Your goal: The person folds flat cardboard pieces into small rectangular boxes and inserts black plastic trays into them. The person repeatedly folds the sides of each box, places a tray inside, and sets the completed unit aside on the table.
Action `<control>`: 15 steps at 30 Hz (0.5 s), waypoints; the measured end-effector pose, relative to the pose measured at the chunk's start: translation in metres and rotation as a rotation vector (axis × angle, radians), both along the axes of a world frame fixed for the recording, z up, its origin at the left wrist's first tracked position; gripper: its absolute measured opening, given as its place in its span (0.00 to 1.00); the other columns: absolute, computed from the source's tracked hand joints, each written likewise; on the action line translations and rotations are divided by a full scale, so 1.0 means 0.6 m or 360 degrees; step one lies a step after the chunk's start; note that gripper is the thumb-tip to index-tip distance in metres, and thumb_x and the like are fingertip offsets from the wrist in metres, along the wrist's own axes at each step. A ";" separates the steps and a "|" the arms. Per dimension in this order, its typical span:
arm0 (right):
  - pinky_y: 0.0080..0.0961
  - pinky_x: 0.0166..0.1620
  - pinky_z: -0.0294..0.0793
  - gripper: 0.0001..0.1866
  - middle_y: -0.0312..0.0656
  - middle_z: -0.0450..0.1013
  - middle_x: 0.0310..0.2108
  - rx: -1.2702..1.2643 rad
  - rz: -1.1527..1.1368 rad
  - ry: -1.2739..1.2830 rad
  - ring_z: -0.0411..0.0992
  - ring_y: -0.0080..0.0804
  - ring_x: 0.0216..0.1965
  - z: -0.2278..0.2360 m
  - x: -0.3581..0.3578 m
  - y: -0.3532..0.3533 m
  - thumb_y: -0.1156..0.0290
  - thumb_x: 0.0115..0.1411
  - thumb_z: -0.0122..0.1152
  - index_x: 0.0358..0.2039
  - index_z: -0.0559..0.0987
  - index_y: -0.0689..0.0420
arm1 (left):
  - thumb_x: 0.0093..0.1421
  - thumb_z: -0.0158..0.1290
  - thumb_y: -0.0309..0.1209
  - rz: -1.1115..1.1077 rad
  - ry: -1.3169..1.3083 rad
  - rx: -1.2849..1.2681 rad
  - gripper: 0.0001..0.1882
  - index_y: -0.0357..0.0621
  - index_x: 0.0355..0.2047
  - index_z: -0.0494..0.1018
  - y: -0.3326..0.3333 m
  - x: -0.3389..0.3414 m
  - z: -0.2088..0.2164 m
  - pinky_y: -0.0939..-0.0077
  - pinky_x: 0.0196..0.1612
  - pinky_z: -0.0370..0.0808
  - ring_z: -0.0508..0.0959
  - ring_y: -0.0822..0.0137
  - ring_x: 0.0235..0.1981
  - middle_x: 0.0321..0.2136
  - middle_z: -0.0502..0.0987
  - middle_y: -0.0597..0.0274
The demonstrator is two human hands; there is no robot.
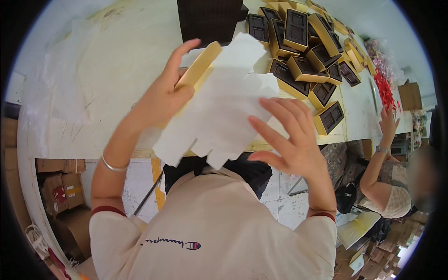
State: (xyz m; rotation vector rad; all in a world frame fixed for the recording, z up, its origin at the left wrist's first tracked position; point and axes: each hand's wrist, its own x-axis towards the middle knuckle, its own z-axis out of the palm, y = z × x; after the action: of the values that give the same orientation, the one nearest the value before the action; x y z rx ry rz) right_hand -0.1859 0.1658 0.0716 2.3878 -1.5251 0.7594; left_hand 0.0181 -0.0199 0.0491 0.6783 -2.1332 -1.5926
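My left hand [161, 95] grips a partly folded cardboard box blank [224, 100] along one raised side. That folded side shows a gold face [201, 63]; the rest of the blank lies with its white inner face up, flaps spread. The left thumb presses the gold strip while the index finger reaches past its other side. My right hand [294, 135] hovers at the blank's right edge with its fingers spread. It holds nothing, and whether its fingertips touch the cardboard I cannot tell.
Gold boxes with dark brown inserts [296, 28] lie heaped at the back right of the table [116, 60]. A tall dark box [207, 21] stands behind the blank. At the far right, another person's hand [388, 126] is at red ribbons [385, 88]. Cartons [63, 191] sit beneath the table.
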 end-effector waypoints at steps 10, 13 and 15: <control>0.32 0.44 0.62 0.03 0.40 0.74 0.33 0.0617 -0.0031 -0.0222 0.69 0.35 0.36 -0.063 -0.023 -0.040 0.73 0.51 0.62 0.28 0.78 0.54 | 0.56 0.49 0.23 -0.0646 -0.0546 -0.0757 0.26 0.45 0.57 0.66 -0.033 -0.084 -0.023 0.67 0.48 0.70 0.73 0.60 0.45 0.48 0.72 0.57; 0.29 0.43 0.59 0.02 0.41 0.73 0.26 0.0773 -0.0162 -0.0390 0.67 0.38 0.31 -0.060 -0.017 -0.074 0.72 0.57 0.61 0.30 0.77 0.55 | 0.52 0.59 0.29 0.0060 -0.0072 -0.1920 0.23 0.45 0.50 0.71 0.005 -0.067 -0.015 0.62 0.49 0.69 0.72 0.55 0.47 0.45 0.72 0.55; 0.27 0.44 0.60 0.04 0.41 0.72 0.22 0.1011 -0.0262 -0.0412 0.67 0.38 0.29 -0.058 -0.018 -0.090 0.70 0.58 0.61 0.32 0.76 0.55 | 0.48 0.62 0.32 -0.0128 -0.0249 -0.1638 0.23 0.46 0.47 0.72 0.045 -0.038 0.003 0.61 0.48 0.69 0.71 0.56 0.46 0.44 0.72 0.57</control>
State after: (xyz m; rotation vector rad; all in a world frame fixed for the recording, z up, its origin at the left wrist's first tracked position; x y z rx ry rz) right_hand -0.1970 0.1120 0.0371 2.5944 -2.3276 0.6322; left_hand -0.0047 0.0072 0.0511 0.3531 -2.6785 -0.2999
